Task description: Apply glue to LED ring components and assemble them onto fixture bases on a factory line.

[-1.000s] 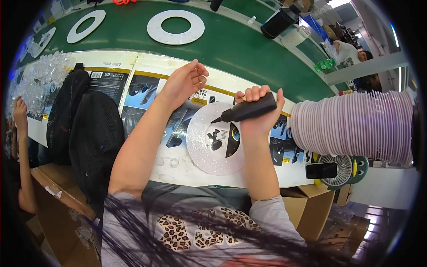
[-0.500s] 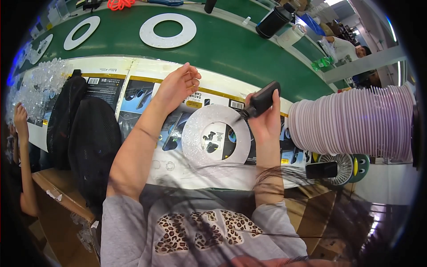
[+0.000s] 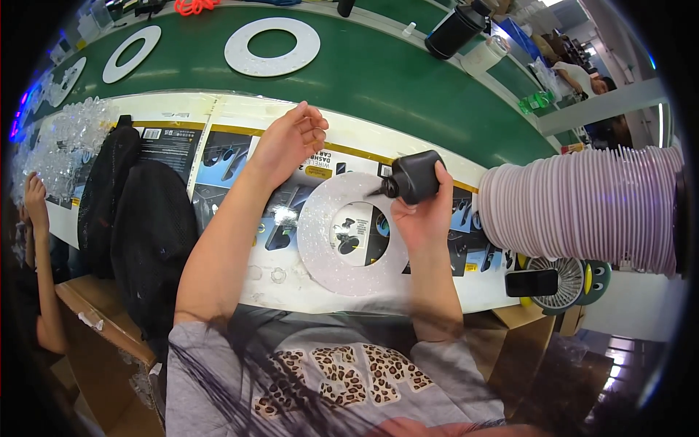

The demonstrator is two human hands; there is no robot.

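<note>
A speckled white flat ring (image 3: 318, 251) lies on the printed sheet (image 3: 251, 291) in front of me. My right hand (image 3: 424, 222) is closed around a black squeeze bottle (image 3: 419, 177), which is tilted with its narrow nozzle pointing left over the ring's upper right part. Whether the nozzle tip touches the ring I cannot tell. My left hand (image 3: 293, 146) hovers above the sheet, up and left of the ring, fingers loosely bent and apart, holding nothing. Two small clear scalloped pieces (image 3: 278, 275) rest left of the ring's lower edge.
A long stack of rings (image 3: 575, 207) stands at the right, by a small fan (image 3: 564, 284) and a black phone (image 3: 531, 282). More rings (image 3: 302, 47) lie on the green belt (image 3: 196, 54). At left are clear plastic pieces (image 3: 62, 142), a co-worker's hand (image 3: 35, 198) and black mesh (image 3: 153, 226).
My right hand has turned the bottle to a flatter tilt, and its nozzle has shifted left over the ring. My left hand has barely moved. The view has shifted slightly.
</note>
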